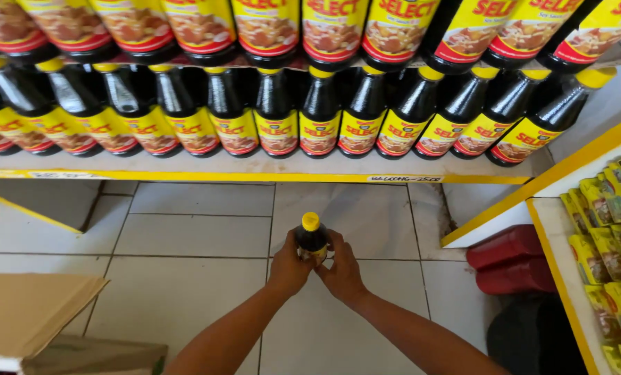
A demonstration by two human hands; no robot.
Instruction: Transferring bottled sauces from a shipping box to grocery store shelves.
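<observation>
At the lower centre of the frame, above the tiled floor [192, 236], I clasp the dark yellow-capped bottle [312, 238] upright between my left hand [289, 267] and right hand [341, 272], and a slipping palm could drop it onto those tiles.

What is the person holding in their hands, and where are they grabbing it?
A dark bottle with a yellow cap. The left hand and right hand both wrap around its lower body, one on each side; the cap and neck stay free.

Bright even daylight, glare on bottles [275, 104], edges bowed.
</observation>
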